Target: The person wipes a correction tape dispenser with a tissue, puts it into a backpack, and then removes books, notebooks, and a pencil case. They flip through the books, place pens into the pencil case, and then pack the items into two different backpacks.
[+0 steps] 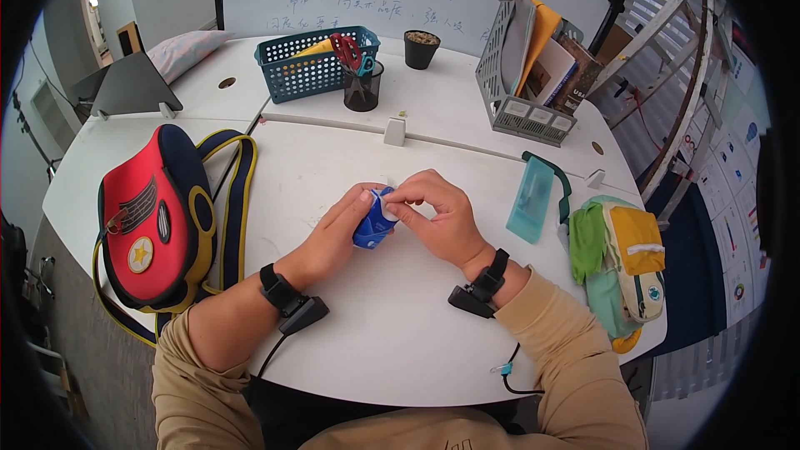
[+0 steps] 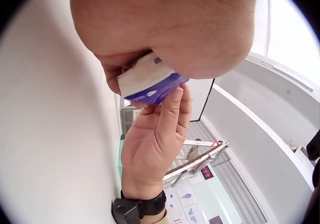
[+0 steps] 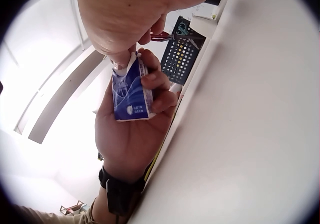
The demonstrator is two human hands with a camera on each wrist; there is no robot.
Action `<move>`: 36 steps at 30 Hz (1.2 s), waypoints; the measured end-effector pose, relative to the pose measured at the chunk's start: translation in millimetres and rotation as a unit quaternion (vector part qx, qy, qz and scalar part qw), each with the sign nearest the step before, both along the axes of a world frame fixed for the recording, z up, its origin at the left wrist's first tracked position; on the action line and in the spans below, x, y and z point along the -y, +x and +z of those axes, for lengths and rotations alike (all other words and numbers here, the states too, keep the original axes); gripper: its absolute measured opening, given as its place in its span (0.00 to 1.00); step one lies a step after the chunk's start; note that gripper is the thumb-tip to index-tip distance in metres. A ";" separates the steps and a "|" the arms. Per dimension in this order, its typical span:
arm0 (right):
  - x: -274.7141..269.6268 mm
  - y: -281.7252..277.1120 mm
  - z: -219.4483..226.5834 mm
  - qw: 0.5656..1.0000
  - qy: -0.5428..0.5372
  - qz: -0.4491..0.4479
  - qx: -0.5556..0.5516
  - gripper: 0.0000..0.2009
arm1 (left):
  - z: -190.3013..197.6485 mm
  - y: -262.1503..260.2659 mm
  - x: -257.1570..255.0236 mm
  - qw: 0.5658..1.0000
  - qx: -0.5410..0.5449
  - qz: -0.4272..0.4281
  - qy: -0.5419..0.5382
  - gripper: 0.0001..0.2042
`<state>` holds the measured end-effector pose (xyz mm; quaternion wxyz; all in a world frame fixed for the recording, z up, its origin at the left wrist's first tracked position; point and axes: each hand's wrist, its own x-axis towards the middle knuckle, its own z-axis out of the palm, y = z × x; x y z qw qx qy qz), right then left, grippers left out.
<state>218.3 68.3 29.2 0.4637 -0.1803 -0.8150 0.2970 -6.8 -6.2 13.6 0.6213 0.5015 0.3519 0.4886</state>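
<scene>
A small blue and white pack of tissues (image 1: 367, 233) is held above the white table in the middle of the head view. My left hand (image 1: 332, 232) grips it, with fingers wrapped around its side in the right wrist view. Thumb and forefinger of my right hand (image 1: 442, 212) pinch at the pack's upper end, where a white patch shows. The right wrist view has the pack (image 3: 131, 95) with its top end open and right fingertips right at that opening, partly hidden. Its pale side faces the left wrist view, next to the right thumb.
A red and navy bag (image 1: 148, 221) lies on the left. To the right are a teal case (image 1: 532, 200) and a green and yellow bag (image 1: 621, 258). A teal basket (image 1: 292, 79), pen holder (image 1: 362, 96), plant pot (image 1: 422, 52) and grey file rack (image 1: 517, 112) stand behind.
</scene>
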 end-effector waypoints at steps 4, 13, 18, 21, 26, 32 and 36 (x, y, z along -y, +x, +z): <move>0.2 0.8 -0.1 1.000 0.006 0.009 0.005 0.10 | 1.6 1.2 0.8 1.000 0.003 -0.003 0.014 0.25; 0.4 -0.5 3.0 0.999 0.045 -0.012 0.010 0.10 | 1.5 4.9 4.3 1.000 -0.007 0.004 0.013 0.26; 0.1 1.1 2.9 0.998 0.015 -0.050 -0.023 0.09 | -0.3 0.4 -1.6 0.999 0.023 0.033 0.011 0.28; -1.1 1.6 -0.7 0.998 0.025 -0.052 -0.015 0.08 | 0.4 3.1 -1.2 0.998 0.046 0.044 0.022 0.28; -0.6 1.7 -0.6 0.998 0.019 -0.051 -0.012 0.08 | 2.4 2.3 -0.3 0.996 0.037 0.059 0.046 0.29; -0.4 -1.3 -6.5 0.998 -0.042 -0.012 -0.036 0.08 | -4.1 -0.9 -2.7 0.996 0.048 0.041 0.057 0.28; -1.6 -4.1 -7.2 0.997 -0.067 -0.012 -0.045 0.08 | -2.8 2.5 -2.1 0.996 0.048 0.047 0.064 0.27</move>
